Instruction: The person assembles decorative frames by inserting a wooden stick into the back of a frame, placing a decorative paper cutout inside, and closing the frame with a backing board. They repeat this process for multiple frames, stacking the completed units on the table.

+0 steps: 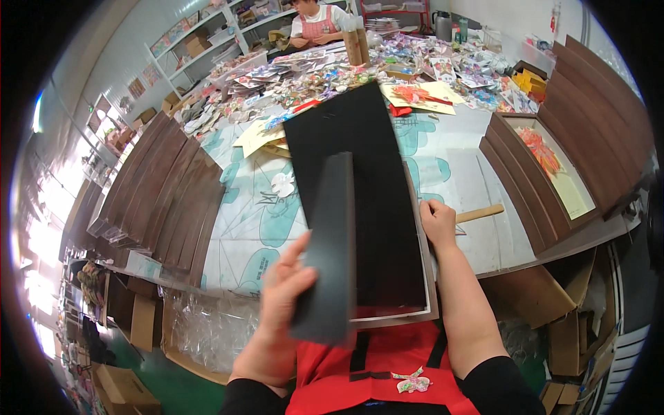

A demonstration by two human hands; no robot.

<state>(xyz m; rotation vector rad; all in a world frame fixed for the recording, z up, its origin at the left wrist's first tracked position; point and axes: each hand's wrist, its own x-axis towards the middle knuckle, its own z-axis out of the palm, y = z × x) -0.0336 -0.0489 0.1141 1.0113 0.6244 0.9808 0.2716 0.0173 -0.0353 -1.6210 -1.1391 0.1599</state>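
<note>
We see a flat black board [387,228] slanting away, its far end rising past the frame [397,318], whose pale inner edge shows around the board's near end. Before it we see a smooth dark grey panel [330,256], blurred, raised lengthwise, narrowing toward the top.

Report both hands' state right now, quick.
Left hand: closed on the dark panel, holding it by its left edge.
Right hand: fingers curled at the frame's right side; whether they grip it cannot be told.
</note>
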